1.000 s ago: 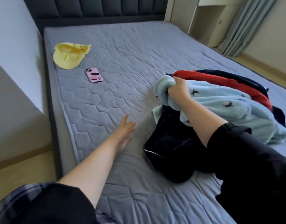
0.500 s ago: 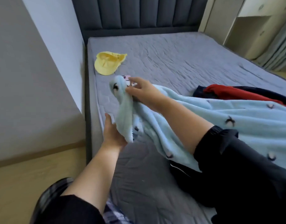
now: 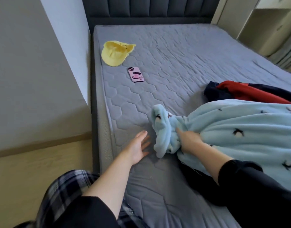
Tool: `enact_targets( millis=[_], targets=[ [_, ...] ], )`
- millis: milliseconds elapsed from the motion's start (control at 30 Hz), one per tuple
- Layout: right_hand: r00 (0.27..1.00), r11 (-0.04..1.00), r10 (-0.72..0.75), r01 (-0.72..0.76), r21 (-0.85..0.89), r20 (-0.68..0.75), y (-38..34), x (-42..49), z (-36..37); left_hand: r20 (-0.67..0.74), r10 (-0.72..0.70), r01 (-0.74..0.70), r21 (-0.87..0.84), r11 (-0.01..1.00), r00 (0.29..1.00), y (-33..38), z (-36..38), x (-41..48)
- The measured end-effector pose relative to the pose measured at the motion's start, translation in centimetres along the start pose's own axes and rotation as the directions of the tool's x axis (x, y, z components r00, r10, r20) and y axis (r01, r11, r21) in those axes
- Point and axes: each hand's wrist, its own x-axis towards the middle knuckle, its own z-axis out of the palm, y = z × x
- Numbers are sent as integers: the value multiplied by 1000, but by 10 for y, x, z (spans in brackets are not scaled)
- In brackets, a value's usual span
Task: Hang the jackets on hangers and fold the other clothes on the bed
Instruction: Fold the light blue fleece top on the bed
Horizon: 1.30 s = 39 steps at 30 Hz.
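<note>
— Well, where's the blue fleece (image 3: 240, 127)?
— On the bed (image 3: 174, 51), over a dark garment (image 3: 200, 177), its bunched end toward the left edge; the right grip (image 3: 189, 142) clutches that end.
— And the left grip (image 3: 138, 147)?
— Straight-fingered, resting on the bed just beside the fleece, holding nothing.

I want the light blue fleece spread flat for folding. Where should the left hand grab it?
Probably the bunched end of the light blue fleece, from the left: it sticks out beside the right hand, facing the open left hand.

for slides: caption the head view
Right hand grips a blue fleece on the bed, left hand empty beside it.
</note>
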Motion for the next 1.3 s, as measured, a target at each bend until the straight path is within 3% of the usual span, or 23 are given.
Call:
enact_targets(
  millis=[67,167,267,333,400,500,567,667,767,833,900,1000,1100,1167,1200,1233,1300],
  targets=[
    [985,989,-60,81,125,-160,-8,-3,-8,17,70,-71,43,997,997,-2,2,-1],
    [892,911,-125,276,305,-434,-29,-1,-51,31,190,-190,-8,982,981,8,2,-3],
    [776,836,-144,428,345,-614,-60,-3,-112,85,324,-321,-43,946,942,38,11,-13],
    [707,766,-168,532,360,-687,-84,-7,-149,13,418,-418,-2,908,908,69,21,-22],
    [690,654,-208,626,425,-694,-108,-13,-181,-87,539,-538,37,842,838,102,27,-32],
    [732,390,-182,666,636,-656,-140,-22,-217,-43,674,-674,-3,739,738,143,25,-54],
    [772,161,-159,636,755,-616,-156,-22,-229,22,704,-700,-91,709,710,161,18,-71],
    [844,-119,-190,488,865,-502,-178,-24,-234,98,731,-732,-33,680,675,173,7,-95],
    [826,-277,-300,403,872,-477,-195,-26,-230,-1,784,-782,69,620,621,179,-2,-109],
    [804,-325,-367,361,874,-468,-203,-27,-224,-123,822,-790,231,568,556,185,-6,-116],
    [808,-254,-352,402,879,-472,-204,-26,-217,-278,814,-692,430,580,510,188,-8,-120],
    [837,102,-318,497,862,-445,-191,-17,-199,-408,801,-569,563,599,439,185,-12,-118],
    [937,337,-245,323,884,-249,-169,-2,-172,-363,869,-441,755,485,335,176,-11,-107],
    [972,435,-122,235,869,-202,-150,3,-153,-224,932,-315,896,312,285,167,-6,-96],
    [978,521,-71,206,828,-198,-138,4,-142,-125,929,-203,957,205,349,159,-3,-88],
    [981,620,-33,171,765,-193,-123,6,-130,-58,878,-81,991,109,474,149,0,-79],
    [986,795,11,93,599,-167,-92,5,-105,-58,696,85,996,-4,716,122,8,-60]
  ],
)
